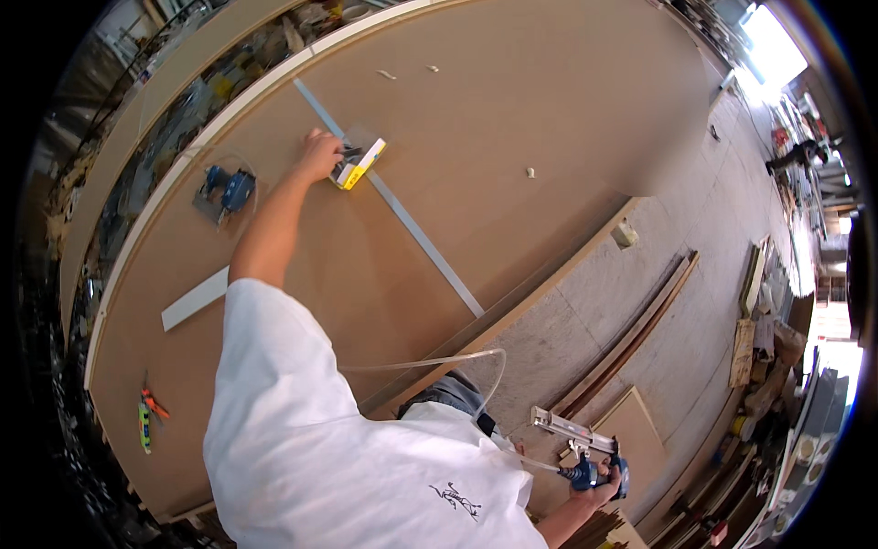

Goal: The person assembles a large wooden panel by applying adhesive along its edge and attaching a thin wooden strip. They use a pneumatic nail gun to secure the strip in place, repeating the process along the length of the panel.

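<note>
- On my feed, the left hand point(320, 154) is at upper centre-left, its fingers bent over one end of a yellow-and-white box point(359, 166); I can't tell whether they grip it or something dark inside.
- I see the right hand point(604, 489) at lower right, its fingers wrapped around the handle of a blue air tool point(585, 468) held out over the floor.
- A clear hose point(501, 371) runs from that tool and loops across the lower middle, past the white shirt point(366, 457), which blocks my view there.
- Beside the box, a blue-grey strip point(422, 238) crosses the brown board point(512, 91) diagonally.
- Left of the forearm I have a second blue tool point(236, 190) lying near it; a white strip point(194, 300) is partly hidden behind the arm.
- At lower left I pick out orange-handled pliers point(155, 403) near a green tool point(144, 430).
- Farther out, long wooden strips point(631, 334) lie on the floor point(681, 206) at right, near a pale block point(625, 234).
</note>
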Available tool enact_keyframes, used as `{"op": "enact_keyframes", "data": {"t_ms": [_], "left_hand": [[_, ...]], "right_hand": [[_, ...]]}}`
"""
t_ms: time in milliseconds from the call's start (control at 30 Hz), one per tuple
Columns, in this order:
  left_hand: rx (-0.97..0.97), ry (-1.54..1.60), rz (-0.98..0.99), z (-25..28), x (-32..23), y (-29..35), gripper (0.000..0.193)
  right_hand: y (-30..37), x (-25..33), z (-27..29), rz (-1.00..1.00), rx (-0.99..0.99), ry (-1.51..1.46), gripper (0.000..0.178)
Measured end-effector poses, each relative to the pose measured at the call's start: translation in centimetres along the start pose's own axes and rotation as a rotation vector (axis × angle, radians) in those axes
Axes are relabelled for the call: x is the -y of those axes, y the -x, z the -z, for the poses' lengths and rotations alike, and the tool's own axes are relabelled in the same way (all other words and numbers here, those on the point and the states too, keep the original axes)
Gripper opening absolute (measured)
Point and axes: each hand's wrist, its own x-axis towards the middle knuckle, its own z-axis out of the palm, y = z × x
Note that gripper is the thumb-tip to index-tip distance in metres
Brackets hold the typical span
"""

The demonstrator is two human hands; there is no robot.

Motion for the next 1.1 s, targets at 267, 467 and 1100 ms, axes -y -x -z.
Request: {"op": "enact_keyframes", "data": {"t_ms": [267, 467, 1100], "left_hand": [[-0.331, 1.027, -0.008, 7.1, -16.9, 6.7, 0.022], [0.161, 1.363, -0.356, 11.8, -44.6, 20.7, 0.016], [-0.282, 1.009, -0.829, 10.9, -59.4, 33.0, 0.016]], "right_hand": [[3.3, -4.2, -8.3, -0.018, 0.348, -0.025, 0.011], [6.4, -6.2, -14.1, 0.152, 0.320, 0.223, 0.032], [11.1, -3.5, -8.2, 0.286, 0.410, 0.202, 0.040]]}}
